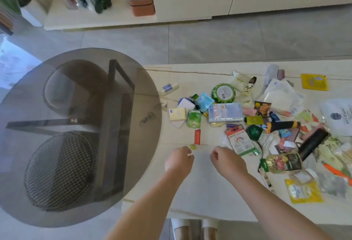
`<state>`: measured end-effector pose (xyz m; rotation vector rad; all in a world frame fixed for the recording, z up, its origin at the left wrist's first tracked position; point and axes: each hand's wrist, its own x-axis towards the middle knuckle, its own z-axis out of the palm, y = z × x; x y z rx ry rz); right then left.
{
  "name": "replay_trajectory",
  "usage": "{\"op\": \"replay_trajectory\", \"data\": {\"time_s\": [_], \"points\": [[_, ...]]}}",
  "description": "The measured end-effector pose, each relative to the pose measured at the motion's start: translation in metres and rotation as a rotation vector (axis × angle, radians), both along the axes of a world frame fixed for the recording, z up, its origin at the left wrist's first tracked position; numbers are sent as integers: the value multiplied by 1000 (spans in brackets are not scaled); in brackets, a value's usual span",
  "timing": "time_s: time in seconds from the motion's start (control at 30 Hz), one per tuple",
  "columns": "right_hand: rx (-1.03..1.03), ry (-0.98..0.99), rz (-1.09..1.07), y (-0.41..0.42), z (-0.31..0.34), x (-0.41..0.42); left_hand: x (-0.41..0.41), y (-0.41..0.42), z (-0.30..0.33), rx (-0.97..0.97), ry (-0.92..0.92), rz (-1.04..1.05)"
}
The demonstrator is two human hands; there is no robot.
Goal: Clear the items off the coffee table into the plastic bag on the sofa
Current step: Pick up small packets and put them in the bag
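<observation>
Far to the left of both hands, the round smoked-glass table (80,137) overlaps the pale coffee table (202,188) and carries one metal clip (146,119) near its right edge. The left hand (180,158) hovers low over the coffee table with its fingers curled, and a tiny pale thing seems to be pinched at the fingertips; it is too small to say what it is. Just beyond this hand lie one small yellow-green sweet (193,146) and, a little farther, one red tube (197,136). The right hand (222,157) is close beside the left one, also with loosely curled fingers, and I cannot see that it holds anything. My judgement is that the step now is to collect the small loose pieces nearest the hands, and it will go better if each hand gathers several light packets into the palm before any trip to the bag, taking the flat sachets by an edge. To the right of the right hand the pile is thick: I count one green round tin (223,93), one flashlight (282,126), one black cylinder (313,143), one oil bottle (282,163) and two yellow sachets (314,81), with many small packets too mixed to count. The plastic bag and the sofa are not in view.
</observation>
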<state>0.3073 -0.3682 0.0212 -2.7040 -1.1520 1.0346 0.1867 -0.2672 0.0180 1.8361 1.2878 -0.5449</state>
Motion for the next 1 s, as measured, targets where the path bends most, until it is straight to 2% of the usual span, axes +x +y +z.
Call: {"op": "replay_trajectory", "data": {"time_s": [0.2,0.4,0.6,0.77,0.9,1.0], "points": [[-2,63,-12,33,-91,13,16,13,-90,-15,-7,42],[69,69,-143,65,-151,23,41,18,-144,47,-50,30],[51,-5,-247,82,-176,17,42,18,-169,65,-5,56],[-15,-81,-226,95,-183,12,38,22,-174,91,-9,34],[-54,-24,-250,92,-184,20,37,27,-169,93,-38,127],[-28,99,-282,84,-179,28,38,36,-158,82,-71,189]]}}
